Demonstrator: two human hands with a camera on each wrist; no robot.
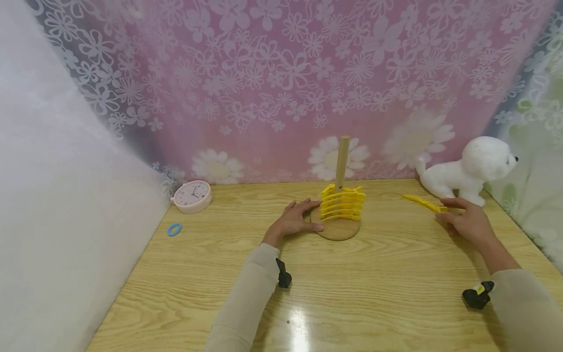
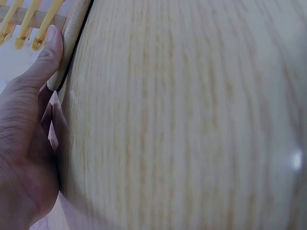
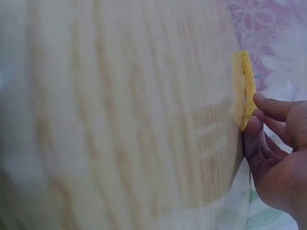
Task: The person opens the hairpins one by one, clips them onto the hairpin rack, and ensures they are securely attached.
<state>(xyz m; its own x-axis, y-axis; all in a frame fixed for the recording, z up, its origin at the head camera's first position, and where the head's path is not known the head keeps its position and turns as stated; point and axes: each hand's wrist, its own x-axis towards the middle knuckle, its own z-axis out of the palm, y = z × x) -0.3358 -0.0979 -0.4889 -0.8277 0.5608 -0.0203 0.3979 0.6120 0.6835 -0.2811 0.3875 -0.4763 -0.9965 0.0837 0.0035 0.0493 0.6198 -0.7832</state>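
Observation:
In the head view, a wooden stand (image 1: 337, 231) has a round base and an upright post. Several long yellow clips (image 1: 343, 205) are stacked around the lower part of the post. My left hand (image 1: 293, 221) grips the left edge of the base; the left wrist view shows its thumb (image 2: 50, 48) on the rim. To the right, my right hand (image 1: 472, 224) pinches the near end of another narrow yellow clip (image 1: 422, 201) between thumb and fingers. That clip (image 3: 247, 88) lies low by the tabletop in the right wrist view; whether it touches the wood I cannot tell.
A white plush dog (image 1: 457, 173) stands at the back right, just behind my right hand. At the back left are a pink round clock (image 1: 192, 196) and a blue ring (image 1: 174, 229). A floral curtain (image 1: 281, 88) hangs along the table's (image 1: 374, 293) far edge.

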